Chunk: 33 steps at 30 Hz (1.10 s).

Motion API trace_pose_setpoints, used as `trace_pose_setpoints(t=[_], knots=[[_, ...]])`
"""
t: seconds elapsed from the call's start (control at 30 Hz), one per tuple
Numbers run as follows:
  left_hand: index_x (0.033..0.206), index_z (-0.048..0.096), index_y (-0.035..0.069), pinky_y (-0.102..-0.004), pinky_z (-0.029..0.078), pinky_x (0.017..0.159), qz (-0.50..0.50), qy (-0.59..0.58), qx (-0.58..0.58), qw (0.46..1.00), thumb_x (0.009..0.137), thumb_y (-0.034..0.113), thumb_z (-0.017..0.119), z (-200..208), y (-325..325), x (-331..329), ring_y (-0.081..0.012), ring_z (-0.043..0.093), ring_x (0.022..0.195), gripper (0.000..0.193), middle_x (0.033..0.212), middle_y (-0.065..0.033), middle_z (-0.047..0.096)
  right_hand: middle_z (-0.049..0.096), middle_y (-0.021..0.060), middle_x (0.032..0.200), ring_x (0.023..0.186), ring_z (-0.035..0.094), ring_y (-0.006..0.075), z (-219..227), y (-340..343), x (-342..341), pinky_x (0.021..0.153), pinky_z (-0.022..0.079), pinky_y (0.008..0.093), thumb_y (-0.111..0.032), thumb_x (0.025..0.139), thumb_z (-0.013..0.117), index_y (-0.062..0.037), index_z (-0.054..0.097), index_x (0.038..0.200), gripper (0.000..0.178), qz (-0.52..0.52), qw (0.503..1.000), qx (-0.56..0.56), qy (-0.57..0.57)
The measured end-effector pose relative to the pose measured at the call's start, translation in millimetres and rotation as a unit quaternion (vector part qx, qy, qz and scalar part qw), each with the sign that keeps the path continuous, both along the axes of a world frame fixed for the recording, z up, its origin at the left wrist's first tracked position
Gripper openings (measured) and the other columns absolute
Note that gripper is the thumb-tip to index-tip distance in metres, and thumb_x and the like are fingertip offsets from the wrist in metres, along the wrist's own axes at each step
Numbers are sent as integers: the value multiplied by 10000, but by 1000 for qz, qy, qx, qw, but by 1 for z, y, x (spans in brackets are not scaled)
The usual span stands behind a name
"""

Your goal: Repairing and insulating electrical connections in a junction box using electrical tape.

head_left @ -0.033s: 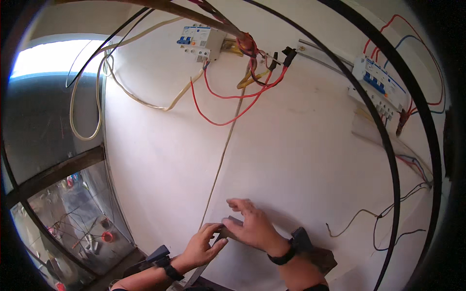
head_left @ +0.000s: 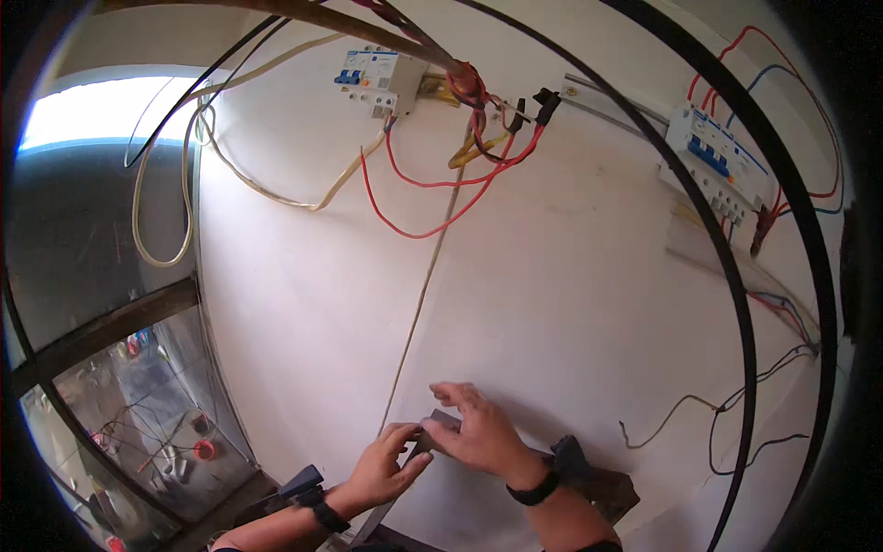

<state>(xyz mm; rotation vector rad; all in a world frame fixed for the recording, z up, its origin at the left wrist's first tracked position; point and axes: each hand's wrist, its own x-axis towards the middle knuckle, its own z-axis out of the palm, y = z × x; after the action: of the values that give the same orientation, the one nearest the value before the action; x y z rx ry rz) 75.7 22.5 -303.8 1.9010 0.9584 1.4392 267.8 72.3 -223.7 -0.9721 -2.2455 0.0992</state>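
My left hand (head_left: 386,467) is at the lower middle, its fingers bent and its thumb held apart. Its fingertips rest by the corner of a dark grey flat-edged piece (head_left: 445,419), probably metal. To the right, my right hand (head_left: 486,440) lies with fingers spread and stretched forward. Its thumb rests on the same grey piece, while its other fingertips reach past it in front of the white wall (head_left: 552,294). Nothing shows in either hand. Part of the grey piece is hidden under my hands. Each wrist wears a black band.
A circuit breaker (head_left: 372,78) is mounted at upper left, another breaker (head_left: 717,156) at upper right. Loose red wires (head_left: 428,235) hang between them. Thick black cables (head_left: 814,221) arc down the right side. A beige cable (head_left: 267,189) loops near the window (head_left: 101,221). Bare-ended thin wires (head_left: 676,405) dangle at right.
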Motion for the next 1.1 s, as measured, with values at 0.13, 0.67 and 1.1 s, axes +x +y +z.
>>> trace_pose_setpoints(t=[0.13,0.67,1.1], knots=[[1397,517,36,-389,575,894,28,-8,17,999,938,156,738,-6,1,2,-313,654,1145,523,1313,-173,589,654,202,1191,1093,653,386,11,-24,-9,926,541,452,-325,913,739,-41,602,1288,491,-14,997,-82,-9],[1376,550,43,-385,581,885,78,-15,15,997,938,120,727,-15,-2,11,-306,670,1127,479,1296,-176,603,684,177,1128,1029,677,378,-9,-24,-12,887,555,464,-342,926,724,-18,662,1171,411,-42,999,-8,-27],[1171,683,64,-322,554,718,192,-4,57,980,896,56,765,29,1,-29,-174,655,813,287,1050,-94,712,686,202,1101,1030,672,404,-4,-30,-16,893,549,481,-342,917,712,-33,682,1132,378,-21,999,-30,-20]])
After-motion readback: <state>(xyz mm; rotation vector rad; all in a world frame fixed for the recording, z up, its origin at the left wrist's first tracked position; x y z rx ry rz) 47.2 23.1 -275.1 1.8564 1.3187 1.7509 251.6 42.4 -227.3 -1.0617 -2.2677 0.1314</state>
